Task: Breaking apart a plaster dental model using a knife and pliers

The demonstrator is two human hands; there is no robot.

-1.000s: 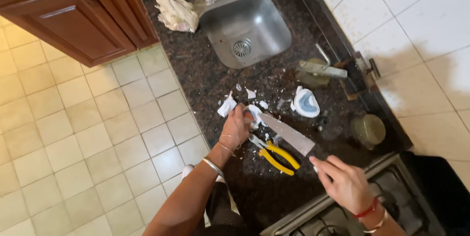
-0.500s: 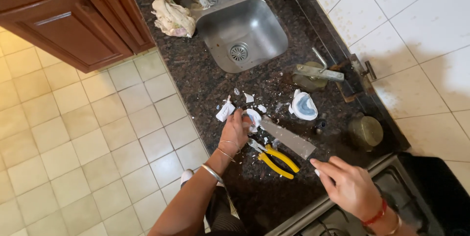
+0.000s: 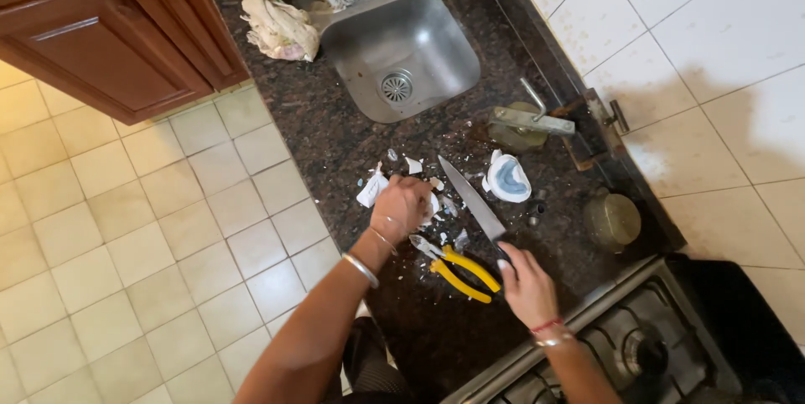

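Observation:
My left hand (image 3: 402,207) is knuckles-up on the dark granite counter (image 3: 335,144), fingers curled over a white ceramic piece (image 3: 433,203) among several scattered shards (image 3: 371,189). My right hand (image 3: 524,285) grips the dark handle of a long kitchen knife (image 3: 470,199), whose blade points away across the shards. Yellow-handled pliers (image 3: 459,274) lie between my two hands. A larger white and blue ceramic fragment (image 3: 508,179) sits just beyond the blade.
A steel sink (image 3: 402,52) lies further along the counter, with a crumpled cloth (image 3: 279,25) beside it. A round brass pot (image 3: 612,221) and a metal fitting (image 3: 530,123) stand by the tiled wall. A gas stove (image 3: 637,345) is by my right arm; wooden cabinets (image 3: 109,44) and tiled floor lie left.
My right hand has moved forward from near the stove and taken the knife's handle; the blade now shows narrower and more tilted. My left hand stays on the shards.

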